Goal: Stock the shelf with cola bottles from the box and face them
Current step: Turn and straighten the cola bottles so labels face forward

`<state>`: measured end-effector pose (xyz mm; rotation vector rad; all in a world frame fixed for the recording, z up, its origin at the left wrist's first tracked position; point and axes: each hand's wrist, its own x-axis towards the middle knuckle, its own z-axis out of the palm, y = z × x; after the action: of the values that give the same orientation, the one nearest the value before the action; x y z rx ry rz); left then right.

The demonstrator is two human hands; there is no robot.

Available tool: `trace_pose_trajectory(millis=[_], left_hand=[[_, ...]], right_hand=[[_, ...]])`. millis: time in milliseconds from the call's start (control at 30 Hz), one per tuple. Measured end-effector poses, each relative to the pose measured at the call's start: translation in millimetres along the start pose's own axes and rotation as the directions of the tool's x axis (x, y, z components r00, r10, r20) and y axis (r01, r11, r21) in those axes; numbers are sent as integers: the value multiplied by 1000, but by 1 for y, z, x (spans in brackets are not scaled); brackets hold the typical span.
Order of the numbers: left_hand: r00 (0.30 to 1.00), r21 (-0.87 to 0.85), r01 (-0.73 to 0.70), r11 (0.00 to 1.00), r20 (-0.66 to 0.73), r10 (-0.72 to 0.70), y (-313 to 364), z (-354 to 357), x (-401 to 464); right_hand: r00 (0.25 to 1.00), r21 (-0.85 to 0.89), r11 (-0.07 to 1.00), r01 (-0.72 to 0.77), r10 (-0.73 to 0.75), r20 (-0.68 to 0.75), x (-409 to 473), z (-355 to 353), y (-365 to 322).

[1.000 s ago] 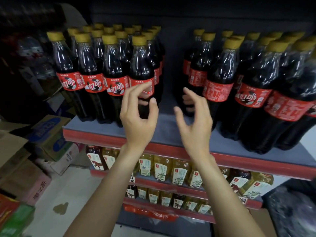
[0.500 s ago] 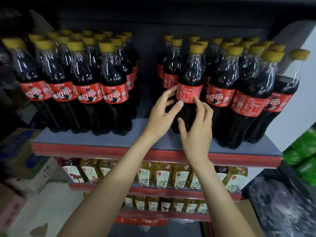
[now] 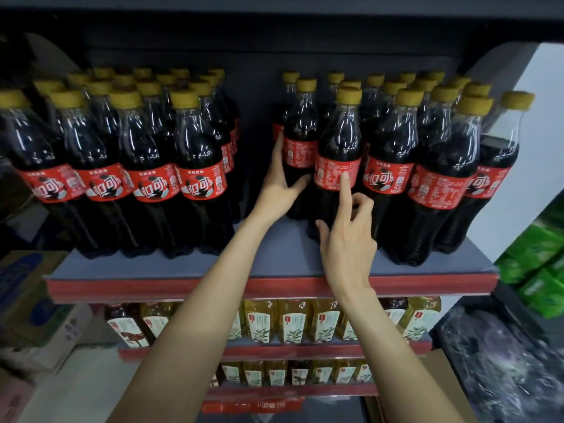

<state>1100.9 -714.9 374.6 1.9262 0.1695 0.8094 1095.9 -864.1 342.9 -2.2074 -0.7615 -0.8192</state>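
My right hand [image 3: 346,239] sat at six o'clock below the upright mis-faced bottle [image 3: 337,166], forefinger on its label, other fingers curled. My left hand [image 3: 282,181] gripped the next bottle [image 3: 300,148] behind.

Two bare forearms come up from the bottom edge, slender and long, with no sleeve showing anywhere along them. The left hand [image 3: 279,184] and the right hand [image 3: 348,239] wear no glove, ring, watch or band. The fingers [image 3: 344,186] are thin, with short, plain, unpainted nails.
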Motion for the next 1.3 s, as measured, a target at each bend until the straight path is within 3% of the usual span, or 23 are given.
trace_pose_trajectory(millis=[200, 433, 533, 633, 733, 800, 900, 1067, 1167, 1300], left_hand=[[996, 30, -53, 998, -70, 55, -9, 5, 3], [992, 63, -88, 994, -81, 93, -12, 7, 2], [997, 9, -41, 999, -72, 41, -8, 5, 2], [972, -35, 47, 998, -229, -54, -2, 4, 9], [915, 101, 21, 995, -402, 22, 3, -1, 27], [897, 125, -48, 991, -432, 98, 9, -7, 41], [880, 139, -144, 980, -435, 191, 19, -17, 59], [919, 246, -123, 961, -339, 204, 21, -26, 82], [956, 288, -106, 952, -232, 177, 18, -26, 83], [994, 195, -22, 981, -103, 43, 21, -25, 81]], right_hand=[[995, 45, 997, 58, -55, -79, -3, -9, 0], [998, 63, 997, 47, -45, -39, -1, -10, 9], [998, 55, 998, 42, -40, -43, -1, -9, 8], [998, 57, 997, 50, -48, -44, -3, -9, 8], [997, 58, 996, 74, -71, -38, -1, -13, 10], [995, 59, 994, 93, -91, -34, 0, -14, 9], [993, 54, 992, 113, -111, -39, 3, -16, 6], [989, 67, 988, 142, -140, -37, 7, -17, -4], [986, 72, 983, 167, -164, -40, 8, -20, -8], [979, 79, 976, 204, -203, -24, 6, -23, -7]])
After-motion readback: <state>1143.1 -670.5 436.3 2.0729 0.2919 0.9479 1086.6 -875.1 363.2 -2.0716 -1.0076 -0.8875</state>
